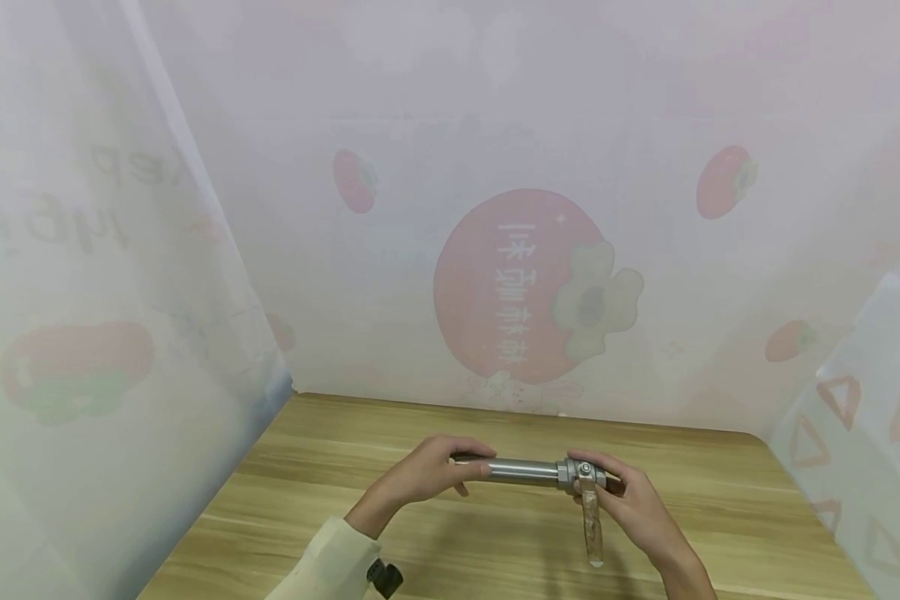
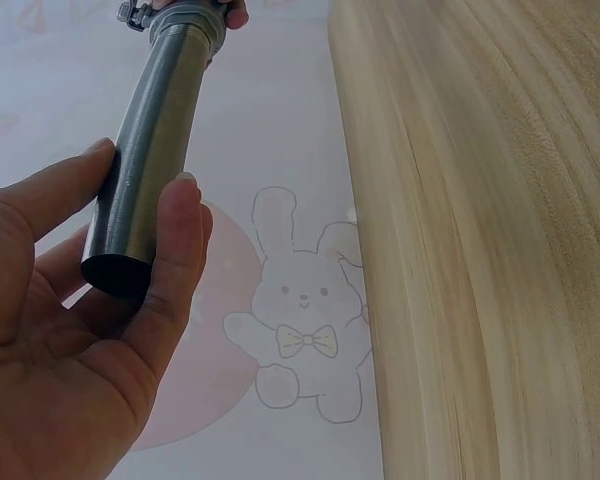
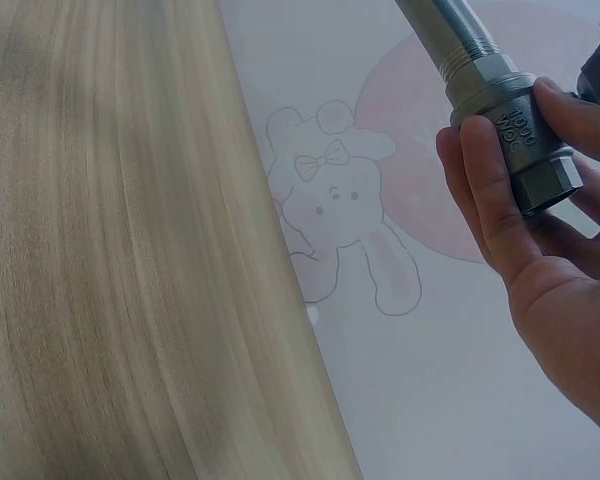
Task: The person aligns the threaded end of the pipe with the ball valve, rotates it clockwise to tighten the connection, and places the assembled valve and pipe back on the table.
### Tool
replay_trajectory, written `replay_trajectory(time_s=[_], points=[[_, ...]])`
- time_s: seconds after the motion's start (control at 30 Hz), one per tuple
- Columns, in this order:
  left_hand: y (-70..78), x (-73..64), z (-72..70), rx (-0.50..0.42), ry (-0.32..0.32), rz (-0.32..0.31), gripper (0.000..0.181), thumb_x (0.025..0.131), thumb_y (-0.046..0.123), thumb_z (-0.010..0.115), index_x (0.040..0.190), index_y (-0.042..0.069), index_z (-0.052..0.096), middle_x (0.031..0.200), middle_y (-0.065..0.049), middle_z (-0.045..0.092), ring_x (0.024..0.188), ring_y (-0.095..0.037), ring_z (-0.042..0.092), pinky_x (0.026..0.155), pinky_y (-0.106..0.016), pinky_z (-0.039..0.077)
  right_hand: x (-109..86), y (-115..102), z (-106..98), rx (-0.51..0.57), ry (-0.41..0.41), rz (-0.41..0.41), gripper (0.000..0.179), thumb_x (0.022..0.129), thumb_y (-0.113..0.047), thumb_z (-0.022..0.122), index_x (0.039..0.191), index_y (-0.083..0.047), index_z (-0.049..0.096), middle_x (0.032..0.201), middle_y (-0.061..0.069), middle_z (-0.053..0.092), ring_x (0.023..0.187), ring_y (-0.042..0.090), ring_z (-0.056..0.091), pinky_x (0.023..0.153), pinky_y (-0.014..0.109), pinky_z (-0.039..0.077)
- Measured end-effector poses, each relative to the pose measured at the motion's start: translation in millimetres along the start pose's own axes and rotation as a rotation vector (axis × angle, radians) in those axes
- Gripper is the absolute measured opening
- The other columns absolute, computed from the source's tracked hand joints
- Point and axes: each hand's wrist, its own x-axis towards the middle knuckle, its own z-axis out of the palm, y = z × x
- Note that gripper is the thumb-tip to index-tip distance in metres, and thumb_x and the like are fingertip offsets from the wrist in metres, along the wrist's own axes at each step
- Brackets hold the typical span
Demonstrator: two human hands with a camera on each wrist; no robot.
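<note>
A smooth metal pipe (image 1: 523, 471) is joined at its threaded end to a ball valve (image 3: 525, 135), and both are held level above the table. My left hand (image 1: 433, 469) grips the pipe near its free end, thumb on one side and fingers on the other. The pipe's open end (image 2: 120, 275) faces the left wrist camera. My right hand (image 1: 637, 504) holds the valve body by its sides. From the valve a worn brown lever handle (image 1: 592, 525) points toward me. Raised lettering shows on the valve in the right wrist view.
Below lies a wood-grain table (image 1: 465, 550). White sheets printed with red fruit stand around it, with the back sheet (image 1: 390, 333) at the table's far edge. A small black device (image 1: 385, 577) sits at the left sleeve (image 1: 333, 560).
</note>
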Motion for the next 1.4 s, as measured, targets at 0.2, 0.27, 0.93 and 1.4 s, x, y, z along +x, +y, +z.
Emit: replay_trajectory(time_s=[0.2,0.27,0.93,1.4], points=[[-0.6,0.5,0.4,-0.003,-0.002,0.006,0.033,0.108,0.029,0.072,0.135,0.011,0.075,0.123,-0.007,0.077,0.106,-0.026,0.074,0.073,-0.03,0.067,-0.3,-0.3,-0.1,-0.006,0.0,-0.001,0.051,0.11,-0.016,0.067,0.156,0.003,0.054,0.142,0.036,0.057,0.109,0.016,0.077,0.093,0.028,0.064],[0.1,0.4,0.5,-0.003,0.0,0.002,0.031,0.107,0.029,0.073,0.134,0.013,0.076,0.122,-0.005,0.077,0.105,-0.024,0.074,0.073,-0.03,0.067,-0.3,-0.2,0.0,-0.002,0.0,-0.004,0.051,0.11,-0.016,0.067,0.156,0.003,0.054,0.142,0.036,0.056,0.109,0.016,0.077,0.093,0.029,0.064],[1.1,0.4,0.9,0.031,0.016,0.016,0.03,0.103,0.025,0.079,0.132,0.015,0.076,0.118,-0.002,0.078,0.093,-0.011,0.072,0.073,-0.028,0.066,0.0,2.1,0.0,-0.004,-0.001,-0.018,0.052,0.11,-0.015,0.066,0.156,0.004,0.053,0.141,0.036,0.057,0.109,0.017,0.077,0.093,0.028,0.065],[1.7,1.5,1.5,0.057,0.024,0.021,0.032,0.101,0.024,0.081,0.131,0.017,0.077,0.116,-0.001,0.078,0.086,-0.01,0.072,0.072,-0.026,0.063,0.5,1.1,0.1,0.0,-0.007,-0.025,0.05,0.111,-0.015,0.066,0.155,0.004,0.054,0.14,0.035,0.059,0.109,0.018,0.077,0.093,0.029,0.065]])
